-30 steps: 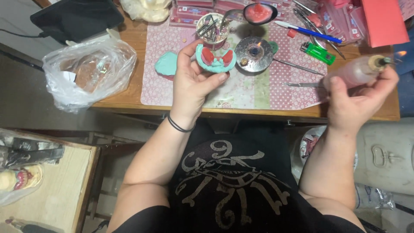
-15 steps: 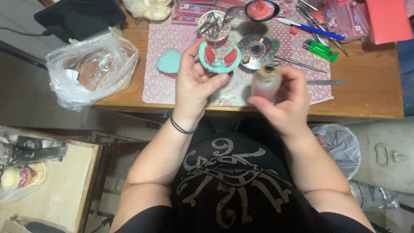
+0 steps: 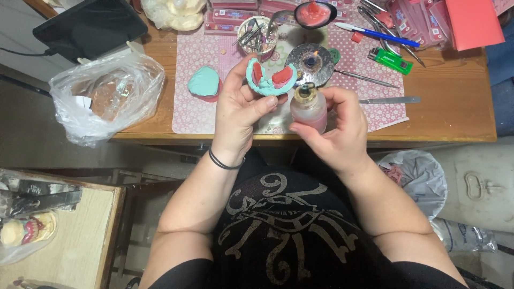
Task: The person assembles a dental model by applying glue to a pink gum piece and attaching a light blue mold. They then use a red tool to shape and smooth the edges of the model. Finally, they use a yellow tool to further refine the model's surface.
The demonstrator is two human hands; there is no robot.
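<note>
Setting: wooden workbench [image 3: 450, 115] seen from above, covered in part by a pink patterned mat [image 3: 198, 107]; grey floor below, a second low table [image 3: 80, 241] at lower left.
Left hand [image 3: 241, 109]: raised over the mat's near edge, fingers curled round a teal horseshoe-shaped dental mould [image 3: 270, 80] with red wax in both arms; thumb across its underside, black band on the wrist.
Right hand [image 3: 337, 126]: clasped round a small pinkish bottle-shaped burner [image 3: 309, 109], held upright, metal neck at the top, just below and right of the mould.
Mould and burner: close together, the burner's neck just beside the mould's right arm; contact not clear.
Behind the hands: round metal dish [image 3: 313, 64] on the mat; a cup of small tools [image 3: 256, 32] further back.
Left of the hands: teal and pink cast [image 3: 204, 84] lying on the mat; crumpled clear plastic bag [image 3: 104, 93] at the bench's left end; black tablet [image 3: 88, 27] beyond it.
Right side: green lighter [image 3: 392, 60], blue pen [image 3: 377, 35], flat metal spatula [image 3: 388, 100], red card [image 3: 474, 24].
</note>
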